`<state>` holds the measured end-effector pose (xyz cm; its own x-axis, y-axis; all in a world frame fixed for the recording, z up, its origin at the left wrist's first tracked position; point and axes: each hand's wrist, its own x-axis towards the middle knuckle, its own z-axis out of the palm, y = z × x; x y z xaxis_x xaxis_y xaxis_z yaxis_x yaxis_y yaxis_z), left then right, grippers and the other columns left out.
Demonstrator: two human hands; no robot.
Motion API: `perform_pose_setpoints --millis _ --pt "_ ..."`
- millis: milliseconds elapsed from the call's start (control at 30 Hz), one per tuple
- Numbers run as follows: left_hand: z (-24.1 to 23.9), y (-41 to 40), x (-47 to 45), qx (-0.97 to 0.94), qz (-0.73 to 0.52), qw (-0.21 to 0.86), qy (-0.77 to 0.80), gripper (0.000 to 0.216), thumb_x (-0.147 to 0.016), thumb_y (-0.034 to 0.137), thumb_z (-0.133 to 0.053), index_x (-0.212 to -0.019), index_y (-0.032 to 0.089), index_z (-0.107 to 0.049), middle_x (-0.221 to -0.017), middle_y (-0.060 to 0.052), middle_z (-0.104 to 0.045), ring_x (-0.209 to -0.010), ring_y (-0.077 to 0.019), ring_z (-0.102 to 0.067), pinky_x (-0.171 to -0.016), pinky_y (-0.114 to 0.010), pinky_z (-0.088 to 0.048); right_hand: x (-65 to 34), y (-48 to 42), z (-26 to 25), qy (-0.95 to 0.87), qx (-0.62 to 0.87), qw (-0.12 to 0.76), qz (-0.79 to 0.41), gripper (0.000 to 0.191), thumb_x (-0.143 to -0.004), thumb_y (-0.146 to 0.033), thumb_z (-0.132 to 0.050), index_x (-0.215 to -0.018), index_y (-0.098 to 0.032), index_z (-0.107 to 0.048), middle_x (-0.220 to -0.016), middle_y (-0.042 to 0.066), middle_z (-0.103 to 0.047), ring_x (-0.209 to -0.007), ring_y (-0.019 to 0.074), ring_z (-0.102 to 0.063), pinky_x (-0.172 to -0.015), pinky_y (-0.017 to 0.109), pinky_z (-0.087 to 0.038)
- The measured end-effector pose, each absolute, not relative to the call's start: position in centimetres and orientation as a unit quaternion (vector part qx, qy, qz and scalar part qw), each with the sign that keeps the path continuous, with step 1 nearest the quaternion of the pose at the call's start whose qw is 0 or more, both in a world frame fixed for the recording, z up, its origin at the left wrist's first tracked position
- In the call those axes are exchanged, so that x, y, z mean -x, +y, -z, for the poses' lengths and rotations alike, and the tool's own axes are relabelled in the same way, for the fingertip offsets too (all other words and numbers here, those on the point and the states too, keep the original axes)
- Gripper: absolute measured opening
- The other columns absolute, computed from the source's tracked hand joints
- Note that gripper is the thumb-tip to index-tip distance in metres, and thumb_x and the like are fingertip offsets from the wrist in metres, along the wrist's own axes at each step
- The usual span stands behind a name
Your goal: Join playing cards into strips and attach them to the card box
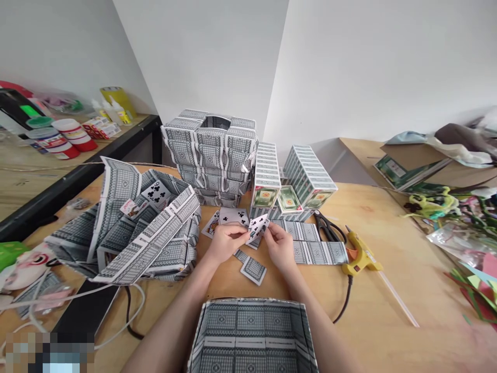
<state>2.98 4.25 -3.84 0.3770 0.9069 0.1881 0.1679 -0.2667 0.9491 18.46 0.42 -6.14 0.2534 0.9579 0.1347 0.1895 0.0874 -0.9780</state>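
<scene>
Between my two hands a playing card (258,224) with black clubs is held up, face toward me. My left hand (225,242) pinches its left edge, and my right hand (280,245) has fingers closed at its right edge. Under and behind them lie face-up cards (233,215), one of them a picture card (210,225). Face-down cards (253,270) rest on the table just below my hands. Joined rows of face-down cards (319,252) lie right of my right hand. A box made of cards (248,317) stands open between my forearms.
A yellow glue gun (362,257) with a clear stick and black scissors (330,228) lie at right. Stacked card boxes (312,178) and a tall card-built structure (212,150) stand behind. A large card basket (128,228) and a white cable (142,305) occupy the left.
</scene>
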Motion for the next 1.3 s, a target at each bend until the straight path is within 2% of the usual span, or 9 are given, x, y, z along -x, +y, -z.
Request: perform_pose_setpoints --millis 167,267,467,567,700,1000,1200,1300 --pt "3.98 3.94 -3.26 -0.726 -0.381 0.424 0.385 0.021 -0.074 0.030 -0.054 -0.061 0.016 -0.061 -0.065 -0.004 -0.058 -0.060 -0.0134 -0.051 -0.057 -0.024 -0.041 -18.15 0.07 6.00 -0.525 0.644 0.498 -0.246 0.027 -0.079 -0.039 -0.046 -0.075 -0.018 -0.063 -0.053 0.000 -0.054 -0.049 0.0128 -0.044 -0.050 0.024 -0.037" --pt "4.10 3.93 -3.28 -0.749 -0.371 0.385 0.392 0.022 -0.076 0.029 -0.051 -0.059 0.016 -0.060 -0.063 -0.003 -0.057 -0.060 -0.0131 -0.050 -0.057 -0.023 -0.040 -18.13 0.06 6.01 -0.530 0.649 0.497 -0.226 0.027 -0.079 -0.037 -0.045 -0.078 -0.017 -0.063 -0.051 -0.001 -0.052 -0.046 0.0118 -0.041 -0.047 0.023 -0.035" --pt "4.39 4.12 -3.23 -0.760 -0.381 0.326 0.414 0.026 -0.077 0.026 -0.049 -0.054 0.017 -0.056 -0.056 -0.001 -0.050 -0.055 -0.0116 -0.046 -0.052 -0.022 -0.035 -18.06 0.32 5.97 -0.500 0.599 0.559 -0.280 0.033 -0.076 -0.032 -0.051 -0.105 -0.019 -0.061 -0.079 0.003 -0.067 -0.060 0.0148 -0.055 -0.058 0.026 -0.044" --pt "4.45 4.10 -3.26 -0.764 -0.378 0.319 0.415 0.028 -0.078 0.025 -0.049 -0.052 0.017 -0.054 -0.054 0.000 -0.048 -0.054 -0.0114 -0.045 -0.051 -0.022 -0.034 -18.06 0.36 5.99 -0.498 0.593 0.566 -0.283 0.028 -0.076 -0.031 -0.051 -0.098 -0.019 -0.064 -0.085 0.005 -0.068 -0.069 0.0173 -0.060 -0.065 0.027 -0.046" --pt "4.59 4.04 -3.27 -0.774 -0.372 0.309 0.409 0.028 -0.078 0.025 -0.049 -0.051 0.017 -0.054 -0.055 0.000 -0.048 -0.054 -0.0114 -0.046 -0.052 -0.022 -0.034 -18.14 0.31 6.11 -0.501 0.611 0.557 -0.257 0.023 -0.076 -0.032 -0.051 -0.090 -0.020 -0.065 -0.080 0.004 -0.069 -0.066 0.0172 -0.060 -0.064 0.027 -0.045" --pt "4.76 3.95 -3.26 -0.780 -0.389 0.276 0.405 0.027 -0.078 0.024 -0.049 -0.055 0.017 -0.059 -0.058 -0.002 -0.056 -0.057 -0.0120 -0.050 -0.055 -0.023 -0.037 -18.16 0.25 6.66 -0.540 0.643 0.508 -0.192 0.026 -0.081 -0.031 -0.046 -0.095 -0.018 -0.062 -0.081 0.006 -0.069 -0.063 0.0164 -0.060 -0.060 0.025 -0.044" --pt "4.76 3.87 -3.27 -0.785 -0.408 0.239 0.401 0.027 -0.079 0.021 -0.050 -0.054 0.016 -0.059 -0.056 -0.001 -0.055 -0.054 -0.0102 -0.050 -0.053 -0.021 -0.037 -18.33 0.24 6.55 -0.575 0.645 0.481 -0.148 0.029 -0.084 -0.031 -0.039 -0.092 -0.015 -0.062 -0.066 0.003 -0.065 -0.050 0.0127 -0.054 -0.051 0.023 -0.042" --pt "4.84 3.87 -3.35 -0.788 -0.409 0.229 0.399 0.026 -0.079 0.020 -0.051 -0.055 0.015 -0.058 -0.056 -0.001 -0.055 -0.054 -0.0098 -0.050 -0.052 -0.020 -0.037 -18.55 0.28 6.73 -0.587 0.646 0.473 -0.120 0.029 -0.085 -0.029 -0.038 -0.092 -0.015 -0.062 -0.068 0.004 -0.065 -0.051 0.0137 -0.055 -0.052 0.024 -0.043"
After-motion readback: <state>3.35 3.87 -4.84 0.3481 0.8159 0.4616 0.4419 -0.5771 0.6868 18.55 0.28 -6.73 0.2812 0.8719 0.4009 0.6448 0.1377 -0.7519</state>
